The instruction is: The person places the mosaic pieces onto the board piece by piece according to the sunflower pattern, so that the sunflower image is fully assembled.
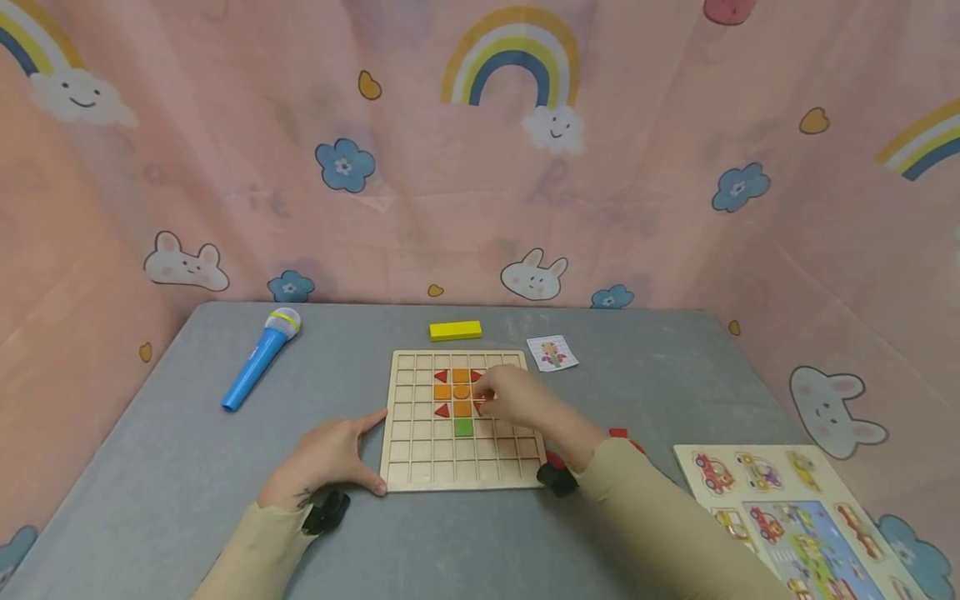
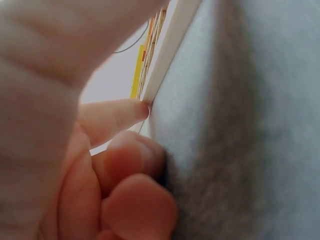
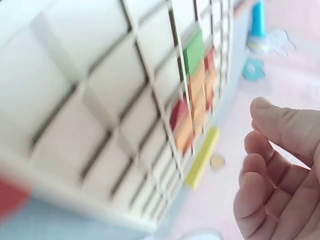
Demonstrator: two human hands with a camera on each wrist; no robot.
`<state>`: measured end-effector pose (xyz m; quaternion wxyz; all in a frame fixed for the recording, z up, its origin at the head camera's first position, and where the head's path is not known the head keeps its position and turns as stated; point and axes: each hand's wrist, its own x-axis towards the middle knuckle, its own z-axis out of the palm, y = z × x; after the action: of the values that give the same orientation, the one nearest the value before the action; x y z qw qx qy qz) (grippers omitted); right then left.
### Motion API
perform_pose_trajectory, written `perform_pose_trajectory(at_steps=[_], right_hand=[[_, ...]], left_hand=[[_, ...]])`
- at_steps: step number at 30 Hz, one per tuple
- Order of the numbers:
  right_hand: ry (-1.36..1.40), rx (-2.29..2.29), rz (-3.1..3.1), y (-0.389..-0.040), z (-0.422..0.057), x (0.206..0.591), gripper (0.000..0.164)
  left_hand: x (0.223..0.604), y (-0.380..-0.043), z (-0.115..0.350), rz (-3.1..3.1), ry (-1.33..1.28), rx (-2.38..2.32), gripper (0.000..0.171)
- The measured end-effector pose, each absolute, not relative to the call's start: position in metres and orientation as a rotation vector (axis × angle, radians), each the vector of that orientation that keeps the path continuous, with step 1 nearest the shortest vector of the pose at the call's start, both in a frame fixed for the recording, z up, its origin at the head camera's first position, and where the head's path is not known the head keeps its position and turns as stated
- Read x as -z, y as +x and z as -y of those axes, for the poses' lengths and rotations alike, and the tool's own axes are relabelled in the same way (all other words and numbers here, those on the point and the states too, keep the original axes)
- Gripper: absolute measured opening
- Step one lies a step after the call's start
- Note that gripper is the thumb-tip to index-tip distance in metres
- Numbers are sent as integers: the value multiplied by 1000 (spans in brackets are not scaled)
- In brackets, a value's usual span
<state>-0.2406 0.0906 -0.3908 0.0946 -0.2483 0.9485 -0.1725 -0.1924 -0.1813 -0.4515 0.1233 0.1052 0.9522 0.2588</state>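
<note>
A wooden grid board lies on the table, with orange squares, red triangles, an orange circle and a green square in its cells. My left hand touches the board's left edge with thumb and forefinger spread apart. Over the right side of the coloured pieces hovers my right hand, hiding some of them. In the right wrist view its fingers are loosely bent, the thumb is close to the forefinger, and nothing shows between them.
A yellow block and a small picture card lie behind the board. The blue toy microphone is at the left. Red pieces lie by the right forearm, near a picture puzzle board at the right front.
</note>
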Motion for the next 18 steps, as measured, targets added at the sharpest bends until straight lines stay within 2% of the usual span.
perform_pose_trajectory(at_steps=[5,10,15,18], right_hand=[[-644,461,-2850,-237,-133,384,19],[-621,277,-2825,-223,-172,395,15],[-527,200,-2723,-200,-197,403,20],[-466,256,-2695,-191,-206,405,18]], left_hand=[[451,-193,181,-2768,284,-791,116],[449,-193,182,-2768,289,-785,116],[451,-193,182,-2770,294,-777,116],[451,-192,181,-2772,298,-778,116]])
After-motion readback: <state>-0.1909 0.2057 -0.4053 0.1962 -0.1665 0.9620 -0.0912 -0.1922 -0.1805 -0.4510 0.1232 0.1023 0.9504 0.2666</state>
